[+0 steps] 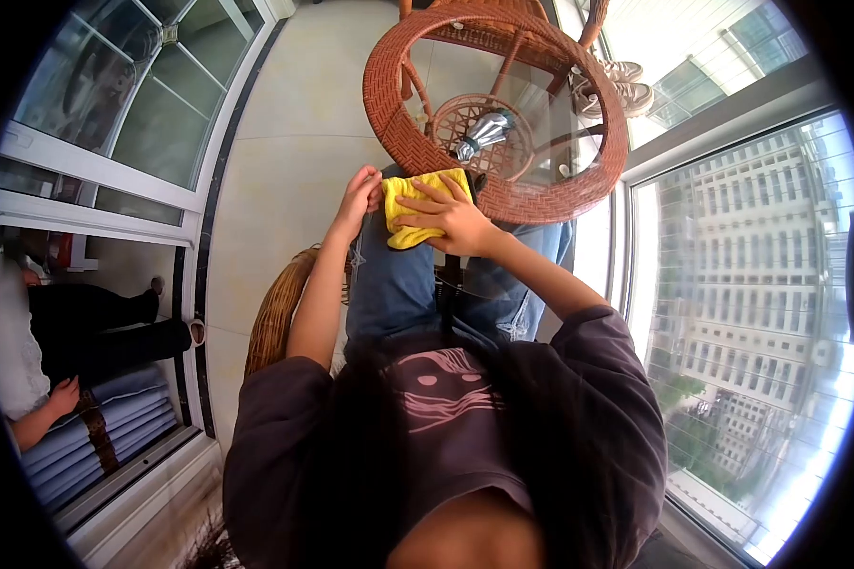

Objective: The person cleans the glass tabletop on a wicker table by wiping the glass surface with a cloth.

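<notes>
A folded yellow cloth (396,211) with a dark edge lies over my left thigh, beside the rim of the round wicker table. My left hand (360,194) is at the cloth's left edge, its fingers curled closed in a pinch there. Flat on top of the cloth rests my right hand (454,216), its fingers spread and pointing left. A small dark thing shows just past the cloth's right corner, too hidden to name.
The glass-topped wicker table (396,85) has a silvery wrapped bundle (485,134) seen at its middle. Shoes (626,95) stand by the window. A wicker chair edge (277,308) is at my left. Another person (95,313) sits beyond the sliding door (104,190).
</notes>
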The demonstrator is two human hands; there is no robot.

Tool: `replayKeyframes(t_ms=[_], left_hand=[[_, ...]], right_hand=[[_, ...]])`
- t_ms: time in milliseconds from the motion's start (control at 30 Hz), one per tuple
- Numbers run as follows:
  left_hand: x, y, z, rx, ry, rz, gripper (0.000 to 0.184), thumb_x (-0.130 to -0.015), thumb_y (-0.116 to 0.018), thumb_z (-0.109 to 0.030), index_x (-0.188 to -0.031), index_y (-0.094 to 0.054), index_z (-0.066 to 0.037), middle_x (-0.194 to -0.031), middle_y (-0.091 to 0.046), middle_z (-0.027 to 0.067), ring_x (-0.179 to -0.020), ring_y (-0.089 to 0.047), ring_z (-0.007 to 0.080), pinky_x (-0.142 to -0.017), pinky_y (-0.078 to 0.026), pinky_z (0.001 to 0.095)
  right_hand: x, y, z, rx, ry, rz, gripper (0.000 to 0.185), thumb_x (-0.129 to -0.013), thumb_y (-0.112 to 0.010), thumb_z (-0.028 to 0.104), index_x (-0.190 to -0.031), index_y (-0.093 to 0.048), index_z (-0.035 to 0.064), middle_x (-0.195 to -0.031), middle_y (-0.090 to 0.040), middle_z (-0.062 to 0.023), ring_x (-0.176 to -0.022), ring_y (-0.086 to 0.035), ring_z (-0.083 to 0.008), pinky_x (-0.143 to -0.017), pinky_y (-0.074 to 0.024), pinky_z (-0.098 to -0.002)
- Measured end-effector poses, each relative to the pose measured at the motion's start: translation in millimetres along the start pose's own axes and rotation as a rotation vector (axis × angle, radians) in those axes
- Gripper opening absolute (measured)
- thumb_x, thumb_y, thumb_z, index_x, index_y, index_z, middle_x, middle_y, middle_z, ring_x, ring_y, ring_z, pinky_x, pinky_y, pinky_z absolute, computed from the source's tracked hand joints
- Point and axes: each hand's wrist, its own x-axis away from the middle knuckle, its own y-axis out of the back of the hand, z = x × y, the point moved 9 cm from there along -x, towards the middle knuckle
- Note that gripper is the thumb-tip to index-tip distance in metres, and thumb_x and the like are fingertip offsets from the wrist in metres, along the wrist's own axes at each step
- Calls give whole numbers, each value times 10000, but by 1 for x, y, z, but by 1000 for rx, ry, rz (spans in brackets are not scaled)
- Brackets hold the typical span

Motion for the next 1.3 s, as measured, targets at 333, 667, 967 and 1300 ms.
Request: replayKeyframes(t_ms=[333, 667, 967, 1300], left_hand=[[-3, -3, -18, -240, -287, -199, 172, -902, -459, -248, -814, -440, -101, -544, -413, -38, -451, -349, 33, -406, -259, 195], [-3, -4, -15, -291, -328, -332, 190, -917, -424, -210, -815, -427, -49, -490, -352, -39, -418, -308, 37, -384, -244, 203], [-1, -2, -15, -257, -342, -384, 181, -912, -439, -207, -830, -435, -46, -510, -321, -56, -432, -273, 29, -400, -222, 206], [-5, 0, -15, -241, -371, -403, 176, -904, -457, -203, -811, -447, -54, -516, -294, -67, -433, -256, 18, -396, -189, 203]], right_hand=[[6, 1, 15, 18, -51, -77, 615, -596, -626, 111, -1169, -509, 303, -1318, -399, 32, -1259, -295, -256, -1013, -178, -540], [170, 40, 12, 23, -207, 218, 685, -597, -635, 78, -1218, -470, 316, -1348, -365, 32, -1298, -230, -250, -1046, -102, -530], [173, 60, -69, 296, -781, -134, 643, -704, -593, 159, -1293, -370, 287, -1399, -264, -27, -1302, -163, -333, -1005, -100, -583], [231, 65, -48, 106, -668, 140, 659, -731, -583, 105, -1307, -336, 312, -1415, -220, -14, -1318, -113, -307, -1029, -77, -564]])
